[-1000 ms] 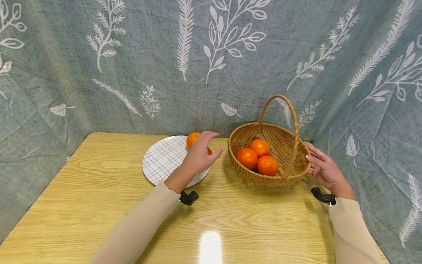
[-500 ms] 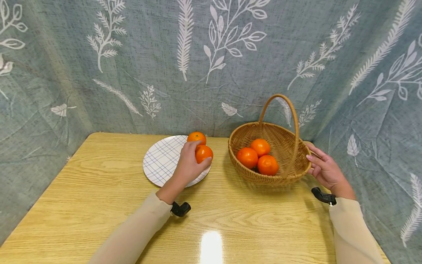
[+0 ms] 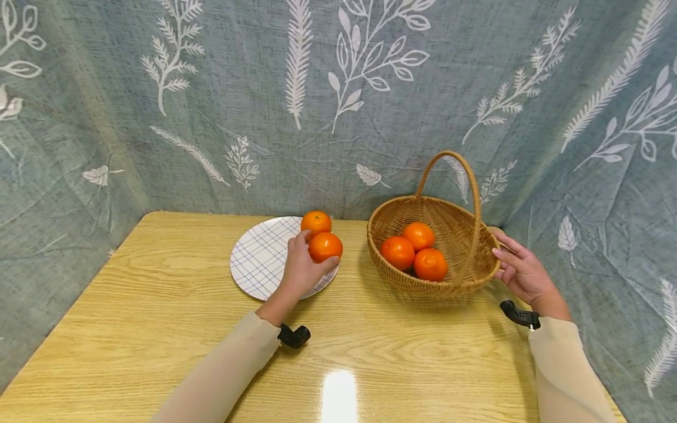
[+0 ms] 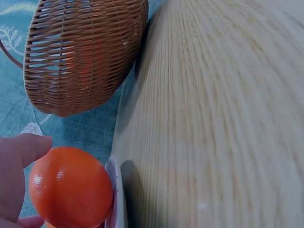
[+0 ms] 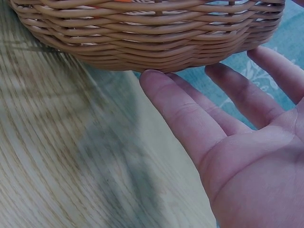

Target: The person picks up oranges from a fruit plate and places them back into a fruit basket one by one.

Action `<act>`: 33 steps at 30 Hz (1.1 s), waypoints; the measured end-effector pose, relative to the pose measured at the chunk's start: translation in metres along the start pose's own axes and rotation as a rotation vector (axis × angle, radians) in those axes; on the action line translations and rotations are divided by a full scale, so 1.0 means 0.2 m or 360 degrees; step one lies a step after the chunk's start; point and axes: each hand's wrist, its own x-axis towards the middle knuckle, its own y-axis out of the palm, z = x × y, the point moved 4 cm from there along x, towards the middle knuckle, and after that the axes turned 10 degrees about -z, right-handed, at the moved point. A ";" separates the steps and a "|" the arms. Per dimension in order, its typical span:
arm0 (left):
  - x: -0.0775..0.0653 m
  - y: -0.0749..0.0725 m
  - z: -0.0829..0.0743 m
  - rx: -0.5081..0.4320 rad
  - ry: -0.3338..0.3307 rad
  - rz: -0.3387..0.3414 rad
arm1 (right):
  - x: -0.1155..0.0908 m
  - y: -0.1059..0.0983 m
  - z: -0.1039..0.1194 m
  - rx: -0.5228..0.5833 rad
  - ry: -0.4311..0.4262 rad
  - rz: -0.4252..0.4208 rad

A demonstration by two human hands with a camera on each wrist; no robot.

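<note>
Left hand [image 3: 300, 271] grips the front orange [image 3: 327, 248], fingers and thumb round it, at the plate's [image 3: 259, 258] right side. Back orange [image 3: 316, 221] is right behind; a sideways lift could knock it rolling. Smooth skin may slip. Right hand [image 3: 523, 275], fingers extended, touches the basket [image 3: 412, 286]; pushing too hard might shift its three oranges [image 3: 430, 265].

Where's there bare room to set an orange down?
Bare: the table in front of plate and basket, between the sleeves; the plate's left half; the basket's right side. Crowded: the plate's right edge, with two oranges and the left hand; the basket's left side, with three oranges; its right rim, at the right hand.
</note>
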 end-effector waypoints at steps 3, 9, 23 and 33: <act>0.01 0.02 0.01 -0.0011 -0.0023 -0.0007 | 0.00 0.00 0.00 -0.0005 0.0003 -0.0004; 0.02 0.03 0.01 0.0003 -0.0033 -0.0022 | 0.00 0.00 0.00 -0.0004 -0.0002 -0.0004; 0.04 0.03 -0.01 -0.0021 0.0024 0.0023 | 0.00 0.00 0.00 -0.0028 -0.0004 -0.0007; 0.07 -0.01 -0.17 0.0009 0.0142 0.0063 | -0.01 0.00 0.01 -0.0054 0.0041 0.0023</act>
